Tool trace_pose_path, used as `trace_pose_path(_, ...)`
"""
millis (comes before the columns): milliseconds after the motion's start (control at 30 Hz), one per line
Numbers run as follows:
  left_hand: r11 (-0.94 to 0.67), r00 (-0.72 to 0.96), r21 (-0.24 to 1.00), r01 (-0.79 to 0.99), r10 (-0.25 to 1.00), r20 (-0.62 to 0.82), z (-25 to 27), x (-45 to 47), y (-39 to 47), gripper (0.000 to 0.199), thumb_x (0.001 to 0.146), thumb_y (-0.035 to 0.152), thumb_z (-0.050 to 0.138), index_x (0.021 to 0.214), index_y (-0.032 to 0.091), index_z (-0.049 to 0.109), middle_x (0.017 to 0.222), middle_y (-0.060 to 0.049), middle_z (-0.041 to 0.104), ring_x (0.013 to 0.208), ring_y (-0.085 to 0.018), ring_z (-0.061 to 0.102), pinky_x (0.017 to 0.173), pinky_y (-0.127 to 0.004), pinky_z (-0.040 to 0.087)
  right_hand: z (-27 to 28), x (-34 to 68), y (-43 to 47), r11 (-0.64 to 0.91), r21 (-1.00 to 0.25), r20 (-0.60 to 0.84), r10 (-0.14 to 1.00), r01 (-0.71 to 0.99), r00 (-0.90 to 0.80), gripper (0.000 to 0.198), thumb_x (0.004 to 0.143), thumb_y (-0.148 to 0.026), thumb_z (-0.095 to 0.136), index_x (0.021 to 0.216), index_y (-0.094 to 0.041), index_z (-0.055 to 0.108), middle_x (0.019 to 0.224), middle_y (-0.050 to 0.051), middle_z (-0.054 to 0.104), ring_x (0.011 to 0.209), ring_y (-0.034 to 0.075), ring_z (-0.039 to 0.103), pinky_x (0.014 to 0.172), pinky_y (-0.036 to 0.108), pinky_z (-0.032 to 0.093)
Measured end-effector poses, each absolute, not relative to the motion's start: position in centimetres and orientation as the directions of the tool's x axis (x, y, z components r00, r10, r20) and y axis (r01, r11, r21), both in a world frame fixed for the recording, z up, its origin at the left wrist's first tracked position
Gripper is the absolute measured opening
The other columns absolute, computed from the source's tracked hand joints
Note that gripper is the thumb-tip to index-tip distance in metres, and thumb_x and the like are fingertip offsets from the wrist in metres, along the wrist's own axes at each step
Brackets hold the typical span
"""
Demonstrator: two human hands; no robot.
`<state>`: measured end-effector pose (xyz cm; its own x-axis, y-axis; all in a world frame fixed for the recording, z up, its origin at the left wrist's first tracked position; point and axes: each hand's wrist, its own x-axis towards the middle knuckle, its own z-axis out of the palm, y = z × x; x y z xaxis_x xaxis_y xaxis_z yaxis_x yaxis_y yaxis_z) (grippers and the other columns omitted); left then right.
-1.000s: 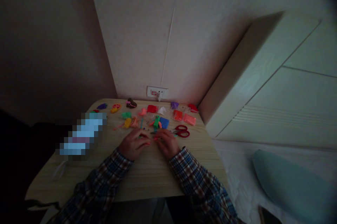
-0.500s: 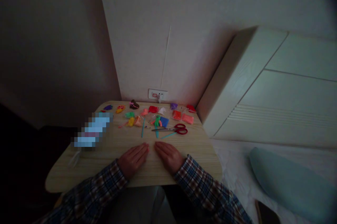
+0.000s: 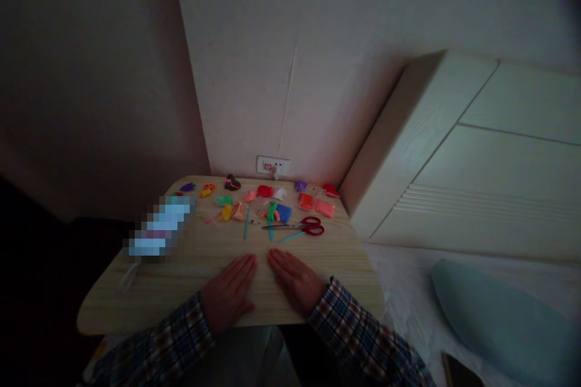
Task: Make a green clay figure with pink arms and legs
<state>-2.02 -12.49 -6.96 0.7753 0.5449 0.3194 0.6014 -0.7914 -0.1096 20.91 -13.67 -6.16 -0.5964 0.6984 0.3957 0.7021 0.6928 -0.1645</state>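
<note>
Palm down on the pale wooden table [image 3: 204, 308], my left hand [image 3: 229, 290] lies with its fingers stretched out and the thumb apart. My right hand [image 3: 294, 279] rests to its right, also flat with straight fingers, a small gap between the two. Whatever may be beneath the palms is hidden. Just beyond the fingertips are scissors [image 3: 313, 226] with red handles, lying across a flat teal modelling tool [image 3: 271, 233]. Two thin teal sticks, a left one [image 3: 246, 226] and a right one [image 3: 290, 236], lie nearby. A small green clay figure [image 3: 272, 211] with pink parts sits behind the scissors.
Several coloured clay packets line the back, among them blue [image 3: 284, 213], orange [image 3: 305, 201] and pink [image 3: 325, 208]. A brown clay piece [image 3: 232, 182] stands near the wall. At left is a pixelated phone-like screen [image 3: 161, 229]. A socket [image 3: 273, 165] is on the wall; a bed [image 3: 403, 290] adjoins the right.
Both hands have slid slightly toward me, and the left thumb now shows out to the side. A pinkish bit seen at the left fingertips before no longer shows. The view has tilted a little.
</note>
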Motion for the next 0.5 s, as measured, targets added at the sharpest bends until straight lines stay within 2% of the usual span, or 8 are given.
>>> trace_pose_path(67, -0.791, 0.77, -0.093, 0.605, 0.552, 0.319, -6.8, -1.9, -12.5, 0.061, 0.088, 0.035, 0.053, 0.14, 0.007, 0.039, 0.141, -0.021, 0.049, 0.133, -0.03, 0.044, 0.107, -0.043, 0.039, -6.1, 20.9, -13.6, 0.69, -0.174, 0.393, 0.703, 0.702, -0.593, 0.052, 0.091, -0.012, 0.043, 0.143, -0.011, 0.039, 0.142, 0.016, 0.05, 0.133, 0.024, 0.046, 0.107, 0.043, 0.045)
trace_pose_path(200, -0.784, 0.758, -0.069, 0.616, 0.568, 0.321, -6.6, -1.4, -12.1, 0.062, 0.088, 0.037, 0.052, 0.138, 0.003, 0.04, 0.139, -0.024, 0.05, 0.13, -0.031, 0.048, 0.104, -0.044, 0.042, -6.1, 20.5, -13.2, 0.679, -0.174, 0.374, 0.715, 0.713, -0.591, 0.048, 0.09, -0.012, 0.045, 0.138, -0.006, 0.045, 0.139, 0.019, 0.052, 0.132, 0.027, 0.047, 0.108, 0.044, 0.044)
trace_pose_path(367, -0.776, 0.723, -0.012, 0.631, 0.582, 0.372, -7.6, -2.2, -12.9, 0.068, 0.087, 0.035, 0.053, 0.146, 0.011, 0.029, 0.144, -0.019, 0.046, 0.134, -0.028, 0.042, 0.108, -0.043, 0.038, -6.1, 21.0, -13.9, 0.679, -0.181, 0.361, 0.719, 0.712, -0.594, 0.056, 0.089, -0.011, 0.046, 0.144, -0.009, 0.036, 0.145, 0.016, 0.046, 0.136, 0.023, 0.042, 0.11, 0.04, 0.043)
trace_pose_path(500, -0.787, 0.736, -0.032, 0.616, 0.56, 0.381, -6.6, -1.7, -12.0, 0.059, 0.09, 0.035, 0.049, 0.141, 0.007, 0.037, 0.139, -0.021, 0.052, 0.129, -0.028, 0.049, 0.105, -0.041, 0.042, -5.9, 20.5, -13.0, 0.667, -0.179, 0.344, 0.731, 0.723, -0.589, 0.053, 0.089, -0.013, 0.048, 0.14, -0.004, 0.041, 0.143, 0.021, 0.046, 0.134, 0.027, 0.044, 0.109, 0.044, 0.043)
